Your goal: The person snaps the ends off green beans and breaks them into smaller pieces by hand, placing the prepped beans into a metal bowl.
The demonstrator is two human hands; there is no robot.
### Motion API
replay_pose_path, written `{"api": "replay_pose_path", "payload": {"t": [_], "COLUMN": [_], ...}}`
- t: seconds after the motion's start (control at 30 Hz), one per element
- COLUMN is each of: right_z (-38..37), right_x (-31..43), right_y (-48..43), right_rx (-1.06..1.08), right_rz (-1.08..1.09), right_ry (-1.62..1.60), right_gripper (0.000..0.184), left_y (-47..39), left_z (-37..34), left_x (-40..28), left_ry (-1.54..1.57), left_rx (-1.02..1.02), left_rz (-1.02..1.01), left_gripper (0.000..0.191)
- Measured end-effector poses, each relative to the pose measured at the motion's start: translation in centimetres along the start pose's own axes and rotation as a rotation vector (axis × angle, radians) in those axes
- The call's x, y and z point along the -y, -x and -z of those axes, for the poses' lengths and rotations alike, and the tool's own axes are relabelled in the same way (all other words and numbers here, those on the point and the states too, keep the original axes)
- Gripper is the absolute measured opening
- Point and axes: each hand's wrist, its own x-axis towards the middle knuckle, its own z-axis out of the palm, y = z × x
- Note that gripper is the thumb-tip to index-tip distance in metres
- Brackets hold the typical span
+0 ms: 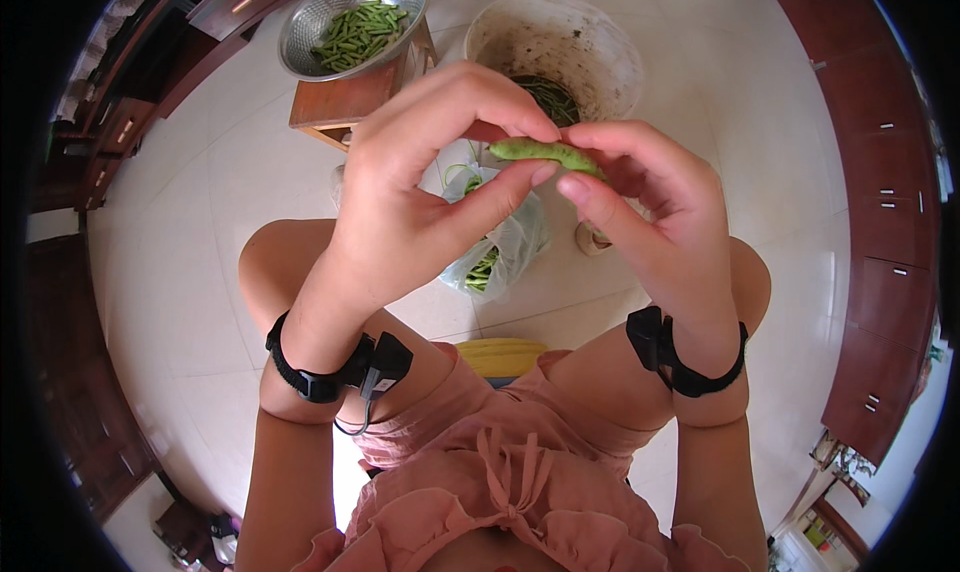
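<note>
A short green bean pod (546,152) is held level between my two hands, above the floor in front of my knees. My left hand (427,174) pinches its left part between thumb and forefinger. At its right end, the fingers of my right hand (660,189) rest on the pod, with the thumb just below it. Under my hands a clear plastic bag (517,234) with green beans in it stands on the floor, partly hidden by my left hand. A perforated metal colander (295,43) at the upper left holds many short green bean pieces.
The colander rests on a small wooden stool (341,97). Right of it stands a stained whitish bucket (600,54) with green scraps at the bottom. Dark red cabinets (874,227) line the right side, and wooden drawers (240,5) stand at the upper left.
</note>
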Motion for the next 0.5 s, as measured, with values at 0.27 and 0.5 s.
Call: {"api": "replay_pose_path", "payload": {"t": [0.27,0.5], "right_z": [1.3,1.6], "right_x": [0.9,1.4], "right_y": [-0.4,-0.2], "right_rx": [-0.068,-0.031], "right_rz": [0.373,0.373], "right_ry": [0.549,0.596], "right_gripper": [0.024,0.024], "left_y": [-0.7,-0.9], "left_z": [-0.2,0.2], "left_x": [-0.8,-0.4], "left_ry": [-0.162,-0.133], "left_rx": [0.004,0.04], "left_rz": [-0.062,-0.085], "left_gripper": [0.031,0.025]}}
